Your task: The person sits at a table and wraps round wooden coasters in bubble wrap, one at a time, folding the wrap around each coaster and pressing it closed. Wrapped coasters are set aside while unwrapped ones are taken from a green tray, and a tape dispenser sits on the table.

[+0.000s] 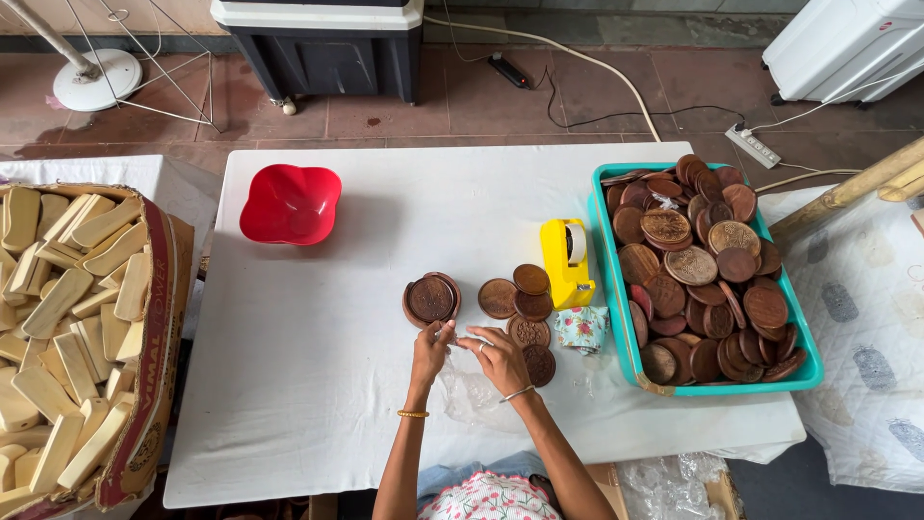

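Left hand (430, 349) and right hand (498, 354) pinch a clear plastic bag (472, 390) between them near the tabletop's (318, 385) front edge, beside the stacked wooden coasters (430, 299). Thin film could slip or tear if tugged unevenly.

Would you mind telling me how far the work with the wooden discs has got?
Done: nothing visibly finished. In hand: left hand and right hand pinch something small, seemingly clear plastic, beside a stack of round brown carved wooden discs and five loose ones. Left: the teal plastic tray heaped with discs.
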